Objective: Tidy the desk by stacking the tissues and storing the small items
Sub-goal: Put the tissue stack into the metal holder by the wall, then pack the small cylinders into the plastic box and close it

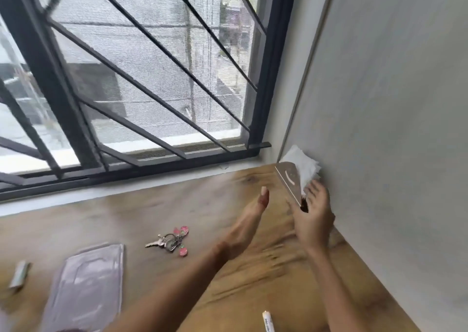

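Nearest, a marker (266,320) lies behind both wrists. Right hand (312,217) spreads its fingers (314,187) against the tissues (301,160) at their tips, in a metal holder (288,179); whether they grip is unclear. Left hand (253,217) is flat and empty. Tissues look light, soft and likely to tear, so pinching the stack's edge seems best.

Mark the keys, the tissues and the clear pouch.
keys (164,242): head view, on the key heads by the ring.
tissues (300,159): head view, on the white top sheet.
clear pouch (88,288): head view, on its flat middle.
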